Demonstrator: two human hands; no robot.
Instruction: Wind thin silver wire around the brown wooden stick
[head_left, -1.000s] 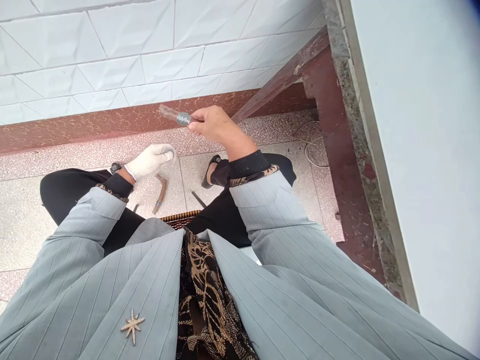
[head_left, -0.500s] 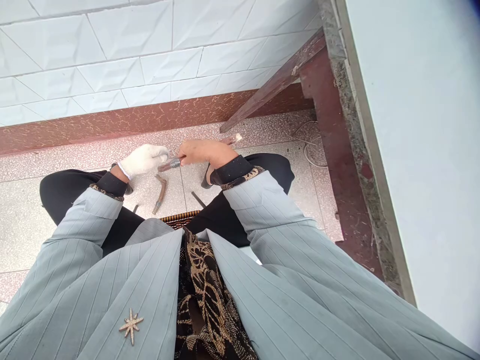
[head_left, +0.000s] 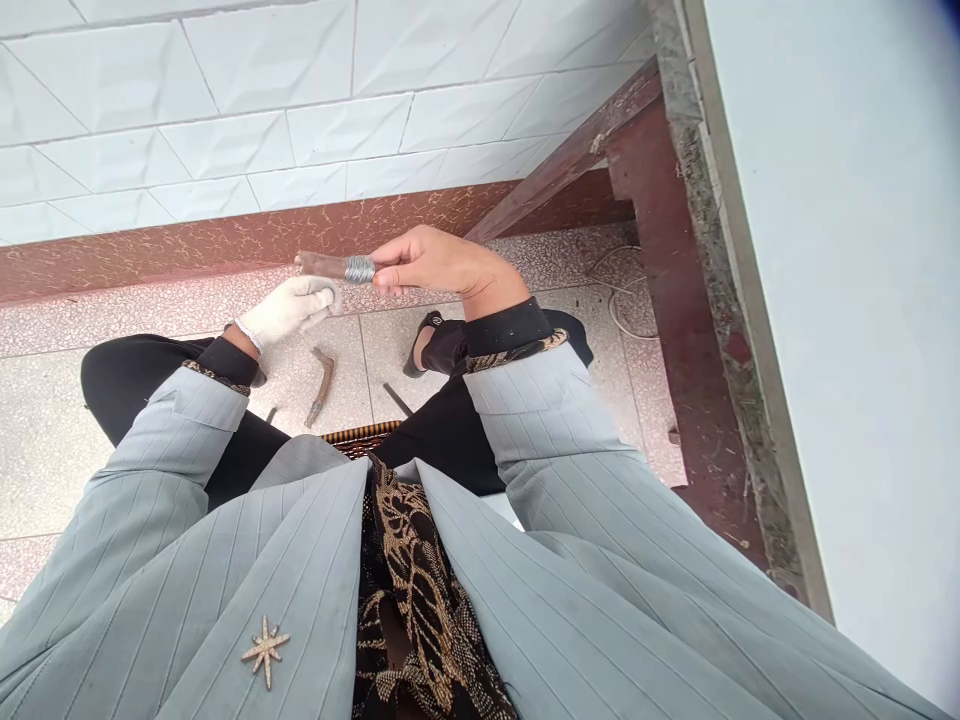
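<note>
"Fingers of the bare right hand (head_left: 446, 268): what are they doing?"

"Grasping one end of the brown stick (head_left: 324, 265). The thumb and forefinger close right beside its silvery wire wrapping (head_left: 360, 269), and the bare end points left, away from them."

"And the gloved left hand (head_left: 286, 311)?"

"Its fingers are clenched, thumb folded in, just below the stick's bare end. Something pale blurs at their tips; it may be a thin strand, but I can't tell whether they grip it."

"What lies under them?"

"A curved stick (head_left: 323, 385) on the tiled floor (head_left: 345, 340), below the gloved fingers, with a dark rod (head_left: 397, 399) to its right. The black shoe (head_left: 420, 345) is below the bare fingers."

"Farther off?"

"Beyond both hands' fingers stands the white tiled wall (head_left: 232, 60). A pale cord (head_left: 622, 318) loops on the floor, well to the right of the bare ones."
</note>
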